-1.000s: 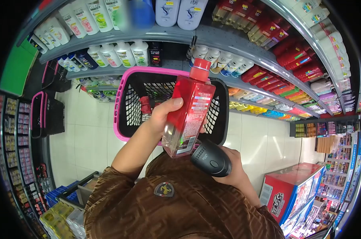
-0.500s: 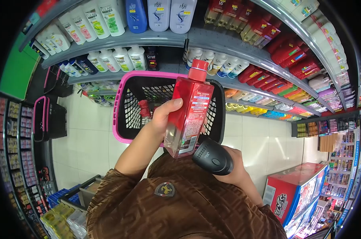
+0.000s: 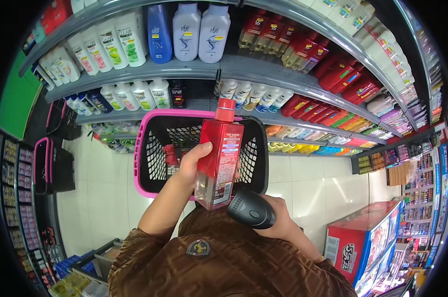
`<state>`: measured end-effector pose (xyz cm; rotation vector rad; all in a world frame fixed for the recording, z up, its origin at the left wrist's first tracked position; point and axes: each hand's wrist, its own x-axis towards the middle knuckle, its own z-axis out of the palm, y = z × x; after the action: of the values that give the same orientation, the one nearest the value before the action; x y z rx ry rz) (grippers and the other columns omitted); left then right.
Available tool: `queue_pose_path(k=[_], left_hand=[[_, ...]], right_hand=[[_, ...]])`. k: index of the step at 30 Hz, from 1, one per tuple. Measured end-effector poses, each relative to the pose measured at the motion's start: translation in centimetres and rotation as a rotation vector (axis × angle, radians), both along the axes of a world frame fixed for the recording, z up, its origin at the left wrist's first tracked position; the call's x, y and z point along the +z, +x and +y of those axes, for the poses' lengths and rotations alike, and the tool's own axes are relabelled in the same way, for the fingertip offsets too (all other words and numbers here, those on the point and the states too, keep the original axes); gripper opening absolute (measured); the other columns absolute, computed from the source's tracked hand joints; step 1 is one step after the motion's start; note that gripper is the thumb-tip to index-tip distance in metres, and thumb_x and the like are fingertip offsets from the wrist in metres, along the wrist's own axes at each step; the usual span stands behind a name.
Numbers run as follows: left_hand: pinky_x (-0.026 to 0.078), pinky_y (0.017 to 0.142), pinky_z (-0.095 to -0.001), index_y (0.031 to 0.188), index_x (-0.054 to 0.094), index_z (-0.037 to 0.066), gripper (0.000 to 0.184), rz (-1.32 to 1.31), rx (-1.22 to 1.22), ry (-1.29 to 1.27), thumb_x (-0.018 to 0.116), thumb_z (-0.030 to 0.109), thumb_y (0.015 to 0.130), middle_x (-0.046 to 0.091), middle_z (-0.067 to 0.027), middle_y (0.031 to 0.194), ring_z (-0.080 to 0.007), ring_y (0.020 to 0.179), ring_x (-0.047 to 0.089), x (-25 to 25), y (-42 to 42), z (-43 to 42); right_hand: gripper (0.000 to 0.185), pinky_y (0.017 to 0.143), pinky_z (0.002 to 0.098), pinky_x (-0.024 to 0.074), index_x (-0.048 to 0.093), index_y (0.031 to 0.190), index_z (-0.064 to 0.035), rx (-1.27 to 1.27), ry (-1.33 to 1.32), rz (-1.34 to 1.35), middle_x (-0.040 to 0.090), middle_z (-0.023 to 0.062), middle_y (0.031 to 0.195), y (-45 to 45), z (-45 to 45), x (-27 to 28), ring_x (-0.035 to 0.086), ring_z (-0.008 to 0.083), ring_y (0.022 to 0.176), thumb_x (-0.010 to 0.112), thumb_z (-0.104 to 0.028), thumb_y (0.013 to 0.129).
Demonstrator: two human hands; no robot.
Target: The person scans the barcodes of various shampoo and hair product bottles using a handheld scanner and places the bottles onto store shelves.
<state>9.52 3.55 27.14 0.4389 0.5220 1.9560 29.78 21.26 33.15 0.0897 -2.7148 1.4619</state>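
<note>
My left hand (image 3: 191, 164) is closed around a tall red bottle (image 3: 219, 156) with a red cap, held upright with its printed back label facing me. The bottle's lower part is clear. In my right hand (image 3: 278, 218) is a black handheld scanner (image 3: 251, 208), its head close to the bottle's base. Behind the bottle is a black mesh basket with a pink rim (image 3: 137, 158), and inside it at the left lies a small red item (image 3: 170, 155). The bottle hides part of the basket.
Shelves (image 3: 263, 74) of shampoo bottles curve across the front and right. Black and pink baskets (image 3: 60, 166) stand at the left. A red and blue freezer (image 3: 352, 237) is at the lower right, boxes (image 3: 75, 284) at the lower left.
The view has tilted up, so shelves, basket and hands sit lower in it. Both hands keep their hold on bottle and scanner, shifted slightly left in view.
</note>
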Motion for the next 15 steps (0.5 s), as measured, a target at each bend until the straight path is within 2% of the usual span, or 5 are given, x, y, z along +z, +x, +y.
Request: queue_pose_path(k=[8,10,11,13,15], left_hand=[[0.063,0.079,-0.044,0.134,0.053,-0.001,0.061,0.123,0.193,-0.203,0.053,0.05,0.099,0.07,-0.0209,0.11,-0.0323,0.097,0.073,0.5,0.8,4.0],[0.062,0.082,-0.0417,0.135,0.051,0.002,0.053,0.131,0.227,-0.174,0.058,0.042,0.1,0.069,-0.0192,0.113,-0.0286,0.097,0.073,1.7,1.2,5.1],[0.062,0.082,-0.0417,0.135,0.051,0.002,0.053,0.129,0.232,-0.181,0.058,0.042,0.1,0.069,-0.0192,0.113,-0.0286,0.097,0.073,1.8,1.5,5.9],[0.06,0.085,-0.0402,0.136,0.05,0.003,0.049,0.273,0.426,-0.312,0.061,0.035,0.101,0.067,-0.0171,0.119,-0.0258,0.098,0.072,2.0,2.3,7.3],[0.057,0.092,-0.039,0.138,0.049,0.003,0.048,0.221,0.448,-0.292,0.067,0.026,0.099,0.065,-0.0135,0.124,-0.0218,0.105,0.069,2.7,3.2,8.1]], right_hand=[[0.05,0.075,0.038,0.0565,0.065,0.111,0.0032,-0.024,-0.016,0.03,0.071,0.0186,0.096,0.4,3.3,-0.8,0.072,0.0368,0.085,0.084,-0.013,0.067],[0.049,0.078,0.0326,0.0559,0.065,0.114,0.003,-0.098,-0.089,0.028,0.073,0.0151,0.098,0.7,4.3,-1.0,0.073,0.0245,0.086,0.084,-0.008,0.071],[0.049,0.078,0.0326,0.0559,0.065,0.114,0.003,-0.093,-0.096,0.026,0.073,0.0151,0.098,0.7,4.5,-1.0,0.073,0.0245,0.086,0.084,-0.008,0.071],[0.044,0.081,0.0291,0.0547,0.065,0.115,0.0032,-0.339,-0.222,-0.01,0.073,0.0109,0.099,0.9,4.3,-0.9,0.07,0.0144,0.088,0.084,-0.003,0.075],[0.043,0.083,0.0283,0.0547,0.066,0.115,0.0032,-0.381,-0.265,-0.001,0.073,0.0074,0.1,0.6,4.8,-1.0,0.068,0.0114,0.092,0.086,-0.004,0.078]])
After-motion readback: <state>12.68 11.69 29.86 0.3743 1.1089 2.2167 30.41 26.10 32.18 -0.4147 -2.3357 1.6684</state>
